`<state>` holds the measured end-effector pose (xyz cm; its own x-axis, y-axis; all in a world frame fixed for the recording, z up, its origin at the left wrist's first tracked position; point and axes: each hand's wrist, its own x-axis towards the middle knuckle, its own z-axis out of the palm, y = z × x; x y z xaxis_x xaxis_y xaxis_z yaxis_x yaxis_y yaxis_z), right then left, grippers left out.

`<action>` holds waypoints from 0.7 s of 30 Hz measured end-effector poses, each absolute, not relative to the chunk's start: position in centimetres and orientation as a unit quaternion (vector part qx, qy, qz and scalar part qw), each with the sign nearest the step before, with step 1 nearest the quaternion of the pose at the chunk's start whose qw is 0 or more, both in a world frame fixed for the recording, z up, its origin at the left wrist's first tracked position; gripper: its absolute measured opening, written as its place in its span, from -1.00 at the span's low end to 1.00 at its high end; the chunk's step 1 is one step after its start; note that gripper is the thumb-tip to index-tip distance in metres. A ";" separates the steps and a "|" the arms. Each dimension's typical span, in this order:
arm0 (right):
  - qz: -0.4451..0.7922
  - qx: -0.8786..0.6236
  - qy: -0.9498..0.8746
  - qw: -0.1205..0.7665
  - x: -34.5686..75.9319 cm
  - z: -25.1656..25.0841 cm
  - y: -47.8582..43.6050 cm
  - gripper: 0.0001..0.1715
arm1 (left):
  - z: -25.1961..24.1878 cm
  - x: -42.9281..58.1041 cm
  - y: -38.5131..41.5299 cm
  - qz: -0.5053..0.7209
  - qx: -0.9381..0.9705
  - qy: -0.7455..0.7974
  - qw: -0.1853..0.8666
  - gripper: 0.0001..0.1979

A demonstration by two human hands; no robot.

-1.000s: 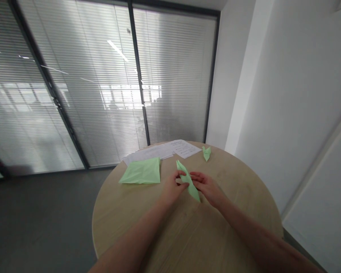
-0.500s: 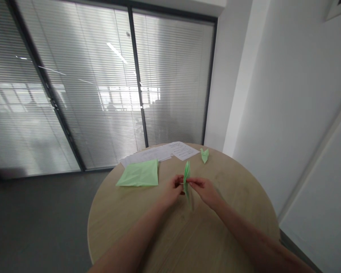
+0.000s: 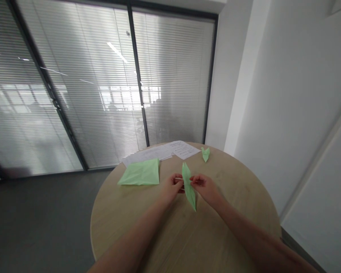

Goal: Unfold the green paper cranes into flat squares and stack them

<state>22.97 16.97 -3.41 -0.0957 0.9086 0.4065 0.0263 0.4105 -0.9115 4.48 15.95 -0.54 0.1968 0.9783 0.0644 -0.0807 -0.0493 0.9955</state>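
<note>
A long, narrow, pointed fold of light green paper (image 3: 188, 186) is held upright just above the round wooden table (image 3: 233, 197). My left hand (image 3: 172, 188) pinches its left edge near the middle. My right hand (image 3: 206, 187) pinches the right edge at the same height. The fingers of both hands are closed on the paper. Its upper tip points away from me and its lower tip hangs toward the tabletop.
A flat green paper sheet (image 3: 140, 172) lies at the table's left. White printed pages (image 3: 165, 150) rest at the far edge, and a small folded green paper piece (image 3: 205, 153) sits beside them. Glass walls with blinds stand behind; a white wall is on the right.
The folded paper lay slanted between my hands a second ago. It has been lifted and turned upright, and both hands now pinch its edges.
</note>
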 end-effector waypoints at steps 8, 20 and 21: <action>0.433 -0.371 -0.585 0.576 22.6 -3.1 16.7 -0.42 | 0.0 4.7 15.3 0.522 0.570 0.395 0.496 -0.57; 0.483 -0.358 -0.606 0.521 22.9 -2.5 15.8 -0.72 | 0.1 4.1 15.9 0.518 0.566 0.407 0.496 -0.66; 0.491 -0.358 -0.602 0.519 22.9 -2.5 15.8 -0.70 | 0.0 4.1 15.9 0.515 0.570 0.402 0.499 -0.63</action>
